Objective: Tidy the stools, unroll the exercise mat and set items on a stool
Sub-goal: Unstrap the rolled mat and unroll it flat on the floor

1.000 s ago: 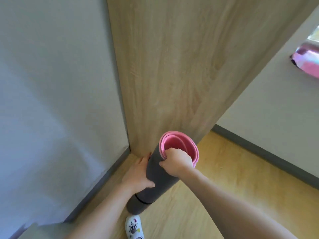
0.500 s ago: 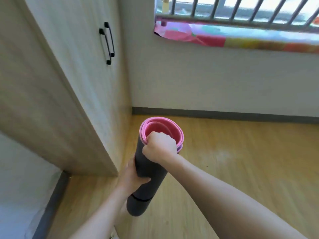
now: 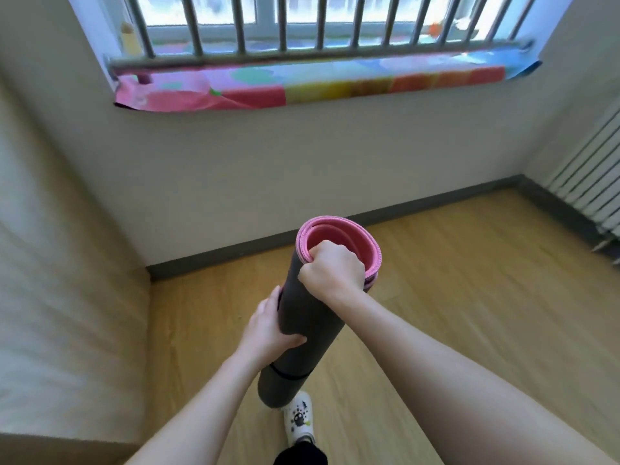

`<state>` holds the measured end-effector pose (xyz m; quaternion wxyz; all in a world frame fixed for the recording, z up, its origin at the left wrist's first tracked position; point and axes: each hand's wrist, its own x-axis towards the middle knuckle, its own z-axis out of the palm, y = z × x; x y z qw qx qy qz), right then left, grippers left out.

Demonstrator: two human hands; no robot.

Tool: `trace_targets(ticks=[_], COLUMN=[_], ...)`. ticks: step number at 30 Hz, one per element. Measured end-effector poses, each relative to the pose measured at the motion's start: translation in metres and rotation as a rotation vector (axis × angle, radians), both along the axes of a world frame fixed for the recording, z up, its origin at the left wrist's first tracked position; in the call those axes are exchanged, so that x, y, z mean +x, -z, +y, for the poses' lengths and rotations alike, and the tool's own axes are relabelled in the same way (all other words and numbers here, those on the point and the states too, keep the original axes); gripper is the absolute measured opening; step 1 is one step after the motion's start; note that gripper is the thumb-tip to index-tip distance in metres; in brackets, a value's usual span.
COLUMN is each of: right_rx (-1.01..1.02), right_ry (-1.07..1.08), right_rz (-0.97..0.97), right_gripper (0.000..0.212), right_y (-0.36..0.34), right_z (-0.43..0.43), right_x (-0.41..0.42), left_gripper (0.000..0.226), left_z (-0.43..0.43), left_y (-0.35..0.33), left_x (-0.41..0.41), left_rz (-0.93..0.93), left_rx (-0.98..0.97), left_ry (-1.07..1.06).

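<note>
Head view: rolled exercise mat (image 3: pixel 310 330), dark grey outside and pink inside, held roughly upright and tilted slightly right at the top, above the wooden floor (image 3: pixel 453 297). Right hand (image 3: pixel 332 268) closed in a fist over the near edge of the pink top rim, fingers hooked inside the roll. Left hand (image 3: pixel 268 325) wrapped around the grey body lower down, thumb across the front. A thin black band (image 3: pixel 288 374) circles the roll below the left hand. Lower end of the mat sits just above a white shoe (image 3: pixel 298 421) with dark charms. Barred window (image 3: pixel 318 25) with a colourful sill cover (image 3: pixel 302 85) on the far wall; white radiator (image 3: pixel 593 182) at right.
</note>
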<state>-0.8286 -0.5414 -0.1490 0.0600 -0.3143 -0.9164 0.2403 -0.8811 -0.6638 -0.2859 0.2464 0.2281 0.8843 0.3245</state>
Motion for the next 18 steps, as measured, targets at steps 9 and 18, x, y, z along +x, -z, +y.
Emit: trace_targets(ticks=[9, 18], right_rx=[-0.076, -0.120], right_ry=[0.221, 0.556], right_rz=[-0.066, -0.060], right_gripper=[0.008, 0.007], right_y=[0.010, 0.010], right_z=[0.169, 0.340], right_x=[-0.056, -0.049], left_gripper=[0.100, 0.099], left_z=[0.185, 0.377], left_y=[-0.006, -0.009], left_x=[-0.085, -0.113], left_rz=[0.046, 0.110], left_rx=[-0.015, -0.009], left_ry=[0.261, 0.614])
